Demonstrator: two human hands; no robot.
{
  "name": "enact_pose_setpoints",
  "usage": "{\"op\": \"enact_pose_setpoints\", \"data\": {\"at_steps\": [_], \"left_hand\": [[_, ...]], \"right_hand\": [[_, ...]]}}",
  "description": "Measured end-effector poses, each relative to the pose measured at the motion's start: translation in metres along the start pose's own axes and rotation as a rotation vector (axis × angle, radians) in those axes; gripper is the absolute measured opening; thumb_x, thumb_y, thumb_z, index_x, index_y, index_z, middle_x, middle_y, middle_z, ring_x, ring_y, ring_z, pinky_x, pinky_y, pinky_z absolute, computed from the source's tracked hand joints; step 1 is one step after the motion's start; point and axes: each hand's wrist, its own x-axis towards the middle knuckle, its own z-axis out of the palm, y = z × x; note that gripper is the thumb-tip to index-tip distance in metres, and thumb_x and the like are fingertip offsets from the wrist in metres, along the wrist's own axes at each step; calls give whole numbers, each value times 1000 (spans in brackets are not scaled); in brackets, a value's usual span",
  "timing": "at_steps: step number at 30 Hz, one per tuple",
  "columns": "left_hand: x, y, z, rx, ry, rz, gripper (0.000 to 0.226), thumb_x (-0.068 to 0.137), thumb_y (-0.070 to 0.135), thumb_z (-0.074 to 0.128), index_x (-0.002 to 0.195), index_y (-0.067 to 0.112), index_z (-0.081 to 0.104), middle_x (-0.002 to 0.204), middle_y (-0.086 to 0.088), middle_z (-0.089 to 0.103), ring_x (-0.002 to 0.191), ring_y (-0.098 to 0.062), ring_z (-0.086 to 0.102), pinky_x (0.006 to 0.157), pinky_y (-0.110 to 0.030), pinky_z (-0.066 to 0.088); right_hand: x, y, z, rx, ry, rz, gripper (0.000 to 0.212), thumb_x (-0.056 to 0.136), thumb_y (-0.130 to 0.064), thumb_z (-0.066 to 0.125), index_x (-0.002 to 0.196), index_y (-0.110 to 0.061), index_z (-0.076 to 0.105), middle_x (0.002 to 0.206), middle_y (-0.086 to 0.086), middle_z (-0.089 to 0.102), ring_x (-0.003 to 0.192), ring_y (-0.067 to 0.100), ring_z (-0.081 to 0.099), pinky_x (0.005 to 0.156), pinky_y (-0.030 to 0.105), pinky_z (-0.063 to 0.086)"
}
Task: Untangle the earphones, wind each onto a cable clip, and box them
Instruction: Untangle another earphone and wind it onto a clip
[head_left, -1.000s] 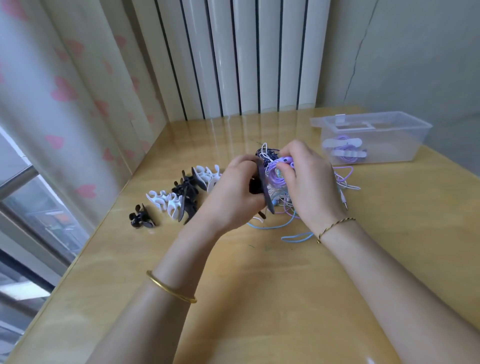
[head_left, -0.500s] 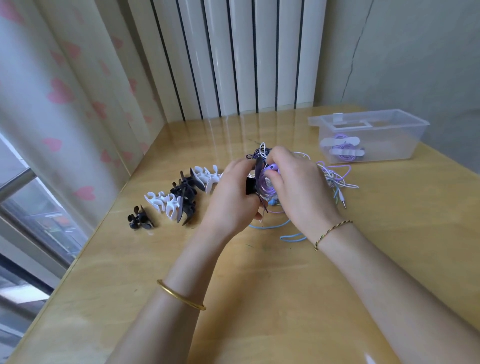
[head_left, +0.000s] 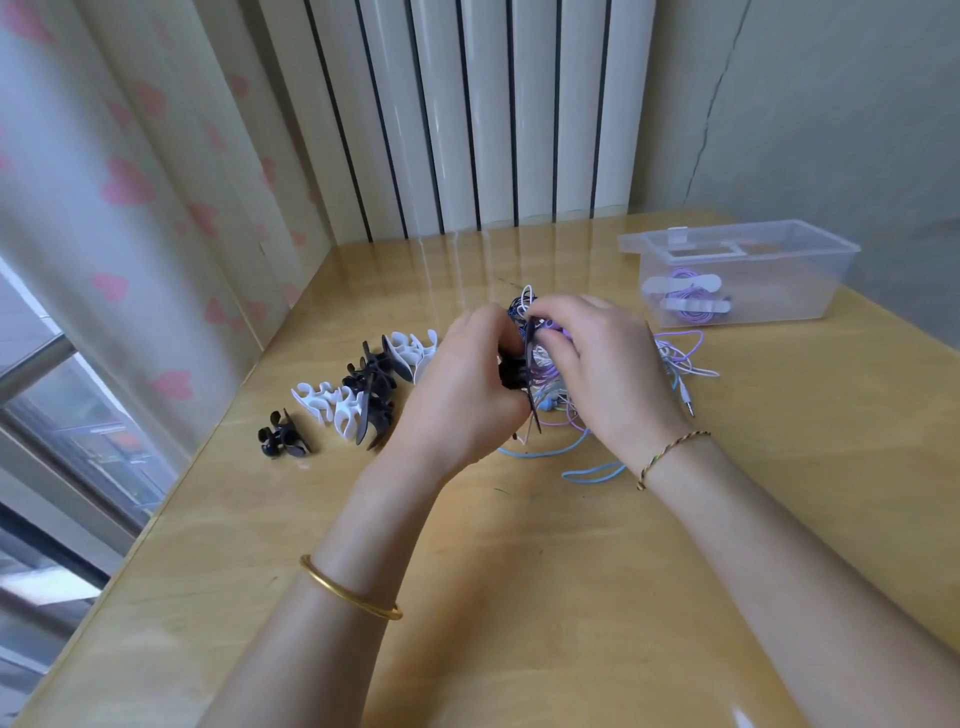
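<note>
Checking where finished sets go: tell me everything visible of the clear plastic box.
The clear plastic box is rectangular and translucent, with a flared rim and a white tab on that rim. It stands upright on the wooden table, at its far right. Inside lie purple earphones wound on white clips.

I get soft daylight from the window (head_left: 78, 405) at left. Glare streaks the glossy table (head_left: 467, 254) near the radiator (head_left: 467, 104). Shadows are faint. Edges bow outward; fine detail looks slightly soft.
</note>
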Motion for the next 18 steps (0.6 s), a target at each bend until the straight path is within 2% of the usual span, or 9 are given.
{"op": "enact_pose_setpoints", "data": {"at_steps": [2, 5, 9, 13, 16, 18], "left_hand": [[0, -1, -2, 28, -8, 33, 28, 73, -1, 63, 88, 17, 49, 103, 4, 46, 81, -7, 50, 71, -23, 46], [0, -1, -4, 54, -31, 23, 21, 76, 4, 66, 90, 13, 52, 108, 3, 44, 79, -12, 51, 71, -22, 46], [1, -4, -8, -49, -59, -35, 24, 78, 6, 69, 92, 17, 54, 114, 4, 41, 74, -4, 51, 61, -9, 43], [1, -5, -13, -197, -53, -68, 31, 75, -3, 69, 91, 21, 57, 114, 5, 43, 69, -4, 52, 55, -12, 43], [0, -7, -19, -213, -116, -4, 40, 75, -8, 64, 90, 29, 58, 113, 9, 45, 78, -3, 52, 63, -13, 45], [1, -10, -24, -173, -213, 17, 42, 75, -8, 61, 100, 27, 59, 118, 12, 43, 85, -1, 51, 69, -16, 47]], "right_hand": [[0, 3, -1, 26, 8, 7, 18, 87, -4, 58, 98, -13, 70, 85, 10, 63, 77, 27, 56, 68, 34, 42], [1, 5, -3, 56, -39, -16, 17, 86, -3, 61, 97, -11, 71, 83, 10, 63, 75, 23, 54, 69, 30, 39], [4, 6, -8, 106, -109, -36, 11, 84, -5, 64, 92, -8, 71, 79, 9, 61, 73, 15, 51, 68, 15, 34], [4, 7, -11, 161, -111, -25, 6, 83, -7, 66, 84, -8, 72, 72, 6, 58, 72, 11, 46, 65, 14, 35], [4, 11, -10, 186, -105, 3, 6, 82, -6, 67, 84, -8, 72, 72, 8, 61, 72, 13, 48, 64, 16, 35], [3, 14, -10, 193, -115, 21, 7, 82, -6, 67, 85, -9, 72, 69, 4, 61, 69, 11, 48, 64, 16, 36]]}}
